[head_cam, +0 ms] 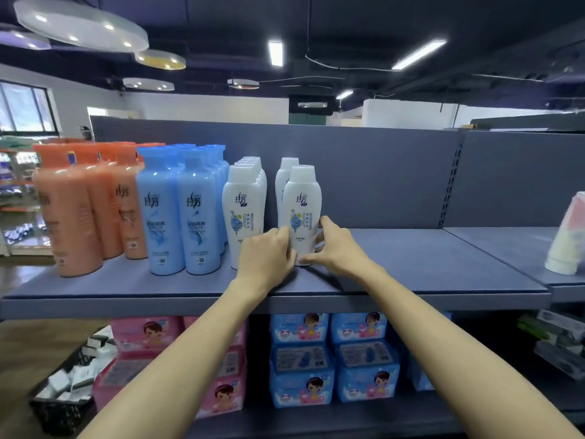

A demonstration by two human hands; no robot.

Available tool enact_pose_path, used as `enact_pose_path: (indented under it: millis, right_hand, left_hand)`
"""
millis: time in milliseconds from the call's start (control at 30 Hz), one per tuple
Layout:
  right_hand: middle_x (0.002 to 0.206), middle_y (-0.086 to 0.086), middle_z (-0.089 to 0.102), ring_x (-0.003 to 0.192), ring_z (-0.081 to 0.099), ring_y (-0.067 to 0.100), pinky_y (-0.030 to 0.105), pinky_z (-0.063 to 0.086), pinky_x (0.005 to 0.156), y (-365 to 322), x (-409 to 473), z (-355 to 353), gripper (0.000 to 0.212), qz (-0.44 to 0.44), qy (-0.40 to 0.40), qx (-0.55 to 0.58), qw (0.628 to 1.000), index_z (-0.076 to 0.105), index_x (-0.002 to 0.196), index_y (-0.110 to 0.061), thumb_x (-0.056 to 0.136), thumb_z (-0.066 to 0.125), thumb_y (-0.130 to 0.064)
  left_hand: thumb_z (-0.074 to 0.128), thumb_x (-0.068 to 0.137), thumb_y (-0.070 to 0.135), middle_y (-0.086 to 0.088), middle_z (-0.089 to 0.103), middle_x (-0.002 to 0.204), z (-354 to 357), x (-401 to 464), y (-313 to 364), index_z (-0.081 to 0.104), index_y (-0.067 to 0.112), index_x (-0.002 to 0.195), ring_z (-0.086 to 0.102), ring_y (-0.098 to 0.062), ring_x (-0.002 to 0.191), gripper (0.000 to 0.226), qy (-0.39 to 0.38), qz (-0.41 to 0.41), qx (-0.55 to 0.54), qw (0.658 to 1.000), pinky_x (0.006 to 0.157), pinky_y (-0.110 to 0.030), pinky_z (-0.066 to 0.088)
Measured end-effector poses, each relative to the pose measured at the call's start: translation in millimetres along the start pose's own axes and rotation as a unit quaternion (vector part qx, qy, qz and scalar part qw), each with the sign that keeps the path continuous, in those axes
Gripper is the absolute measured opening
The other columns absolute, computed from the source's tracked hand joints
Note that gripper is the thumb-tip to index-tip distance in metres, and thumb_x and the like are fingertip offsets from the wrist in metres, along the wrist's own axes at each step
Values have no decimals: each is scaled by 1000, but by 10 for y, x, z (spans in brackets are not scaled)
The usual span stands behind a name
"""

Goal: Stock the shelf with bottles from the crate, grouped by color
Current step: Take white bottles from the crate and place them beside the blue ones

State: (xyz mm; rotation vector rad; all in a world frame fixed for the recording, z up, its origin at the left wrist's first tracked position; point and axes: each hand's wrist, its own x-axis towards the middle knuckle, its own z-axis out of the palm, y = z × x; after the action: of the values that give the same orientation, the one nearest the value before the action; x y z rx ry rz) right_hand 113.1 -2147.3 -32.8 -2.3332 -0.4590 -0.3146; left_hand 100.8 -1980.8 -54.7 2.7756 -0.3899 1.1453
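Note:
On the grey top shelf [411, 264] stand orange bottles [76, 210] at the left, blue bottles [180, 210] beside them, then a row of white bottles [242, 210]. A second white row begins to the right; its front white bottle [302, 201] stands upright near the shelf's front. My left hand [267, 251] grips this bottle's lower left side. My right hand [335, 245] holds its lower right side, thumb at the base, fingers behind. Another white bottle [286, 172] stands behind it. The crate is not identifiable in view.
The shelf stretches bare to the right of the bottles up to a slotted upright [449, 185]. A stack of pale cups [569, 236] lies on the neighbouring shelf at the right. Pink packs [142, 334] and blue packs [332, 359] fill the lower shelf.

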Motion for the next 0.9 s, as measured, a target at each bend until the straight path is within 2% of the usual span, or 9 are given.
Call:
enact_pose_path:
  millis: [67, 200, 333, 600, 733, 900]
  right_hand:
    - [108, -3, 63, 86, 66, 10, 29, 55, 75, 56, 98, 28, 61, 6, 2, -1, 1000, 49, 115, -15, 68, 87, -26]
    - [105, -4, 62, 80, 65, 4, 23, 51, 67, 133, 300, 86, 57, 16, -1, -3, 1000, 50, 112, -13, 70, 86, -26]
    - [108, -1, 64, 88, 65, 12, 27, 50, 70, 162, 500, 148, 56, 25, -3, -10, 1000, 49, 112, -14, 69, 84, -26]
    - [110, -1, 63, 93, 64, 17, 30, 51, 74, 199, 816, 293, 59, 49, 10, -9, 999, 48, 112, -15, 67, 84, -26]
    - [112, 2, 63, 97, 63, 20, 36, 54, 83, 230, 926, 355, 60, 63, 26, -3, 998, 48, 112, -13, 66, 85, -25]
    - [112, 5, 60, 99, 61, 25, 40, 54, 84, 205, 1013, 470, 57, 92, 49, -5, 995, 45, 111, -12, 68, 80, -22]
  left_hand:
    - [54, 83, 27, -2, 57, 71, 44, 2, -4, 39, 16, 78, 54, -28, 59, 19, 19, -7, 7, 1000, 50, -29, 26]
    - [56, 81, 26, 2, 44, 64, 95, -2, -32, 36, 16, 75, 45, -26, 54, 23, 41, -7, 26, 999, 49, -28, 25]
    - [61, 76, 25, 5, 36, 58, 117, 1, -41, 33, 16, 71, 32, -23, 49, 30, 68, 0, 38, 997, 46, -25, 9]
    - [56, 79, 25, 4, 39, 60, 134, 9, -53, 36, 16, 74, 42, -27, 52, 22, 66, -2, 15, 998, 49, -28, 25]
    - [56, 77, 23, 5, 38, 60, 152, 4, -67, 36, 17, 73, 37, -26, 51, 22, 75, 4, 5, 997, 49, -28, 25]
    - [57, 77, 25, 6, 38, 59, 160, 11, -68, 36, 18, 72, 36, -24, 51, 23, 84, 5, 3, 996, 49, -27, 24]
